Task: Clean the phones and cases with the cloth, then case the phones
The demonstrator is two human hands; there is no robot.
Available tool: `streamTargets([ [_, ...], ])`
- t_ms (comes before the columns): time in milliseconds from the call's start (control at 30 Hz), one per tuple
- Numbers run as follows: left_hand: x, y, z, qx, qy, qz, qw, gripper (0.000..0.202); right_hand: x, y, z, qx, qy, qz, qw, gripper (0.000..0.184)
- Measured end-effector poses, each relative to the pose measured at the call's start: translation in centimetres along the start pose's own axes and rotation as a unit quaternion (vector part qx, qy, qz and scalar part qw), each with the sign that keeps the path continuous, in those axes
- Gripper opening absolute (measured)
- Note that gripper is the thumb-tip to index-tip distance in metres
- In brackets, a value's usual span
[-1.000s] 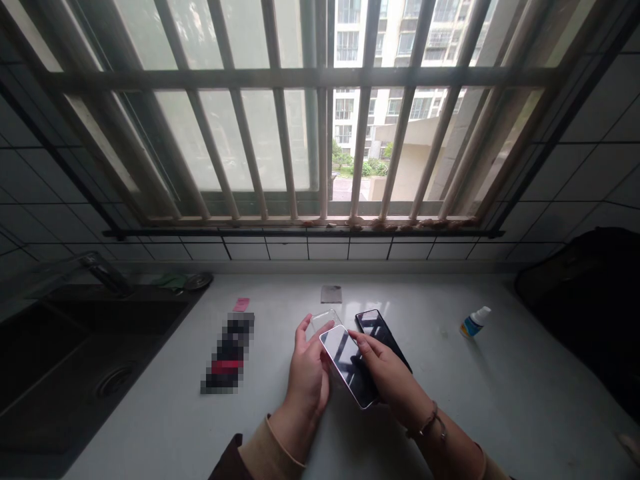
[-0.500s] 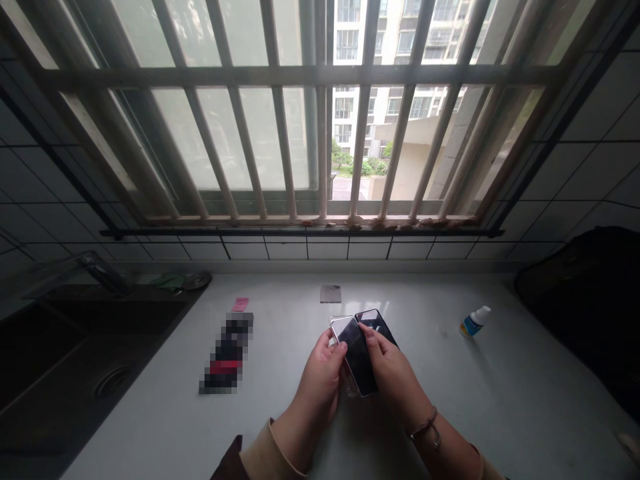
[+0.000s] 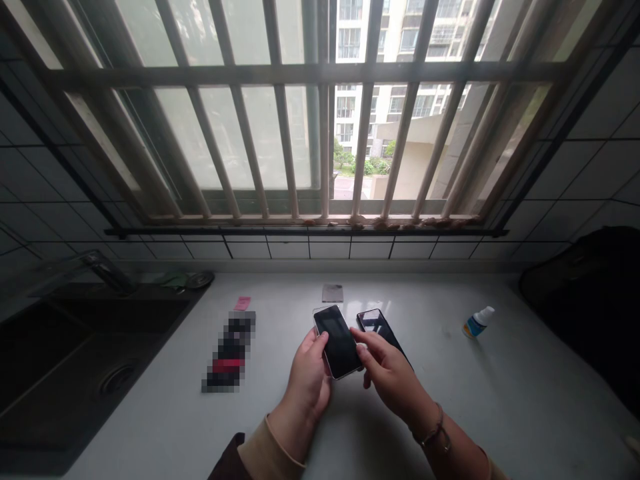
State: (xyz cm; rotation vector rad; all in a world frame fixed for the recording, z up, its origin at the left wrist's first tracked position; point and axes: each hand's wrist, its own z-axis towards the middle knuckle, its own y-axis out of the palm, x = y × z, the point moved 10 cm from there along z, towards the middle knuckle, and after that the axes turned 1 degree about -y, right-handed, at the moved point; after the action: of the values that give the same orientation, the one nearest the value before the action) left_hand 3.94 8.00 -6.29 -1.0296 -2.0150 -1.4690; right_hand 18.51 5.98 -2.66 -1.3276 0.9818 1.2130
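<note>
My left hand point(image 3: 310, 380) holds a black-screened smartphone point(image 3: 339, 341) with a pale metallic edge, its fingers wrapped behind it and its thumb along the side. The fingertips of my right hand point(image 3: 387, 373) touch the phone's right edge. A thin clear rim point(image 3: 316, 311) shows at the phone's upper left, and I cannot tell whether the phone sits in it. Just beyond my right fingers, a second dark smartphone point(image 3: 379, 327) lies on the white counter point(image 3: 430, 400).
A grey square packet point(image 3: 333, 293), a pink slip point(image 3: 243, 303) and a pixelated dark object point(image 3: 230, 351) lie on the counter. A small white-capped bottle point(image 3: 477, 322) stands right. A dark sink point(image 3: 95, 360) is left, a black bag point(image 3: 585, 300) right, and a barred window ahead.
The held phone has shifted left and up, and its top now points farther from me. My right hand has eased off its face to its right edge.
</note>
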Motion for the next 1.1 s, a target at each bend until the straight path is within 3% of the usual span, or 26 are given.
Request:
streamTargets([
  [200,1.3,-0.1,-0.2,0.018,0.006,-0.014,1.0,0.036,-1.6,0.7,-0.3,-0.071,-0.028,0.048,0.996,0.053],
  [300,1.2,-0.1,-0.3,0.012,0.008,-0.008,1.0,0.04,-1.7,0.8,-0.3,-0.063,-0.017,0.052,0.996,0.054],
  [433,1.5,-0.1,-0.6,0.005,0.034,0.01,0.999,0.047,-0.9,1.1,-0.4,-0.039,0.029,0.091,0.995,0.065],
  [600,1.3,0.2,-0.8,-0.016,0.03,0.023,0.999,0.053,-0.3,3.2,-0.8,-0.109,0.037,0.134,0.984,0.08],
  [1100,1.5,0.8,-1.1,-0.021,0.019,0.054,0.998,0.057,-0.5,2.8,-1.1,-0.08,0.063,0.131,0.986,0.081],
])
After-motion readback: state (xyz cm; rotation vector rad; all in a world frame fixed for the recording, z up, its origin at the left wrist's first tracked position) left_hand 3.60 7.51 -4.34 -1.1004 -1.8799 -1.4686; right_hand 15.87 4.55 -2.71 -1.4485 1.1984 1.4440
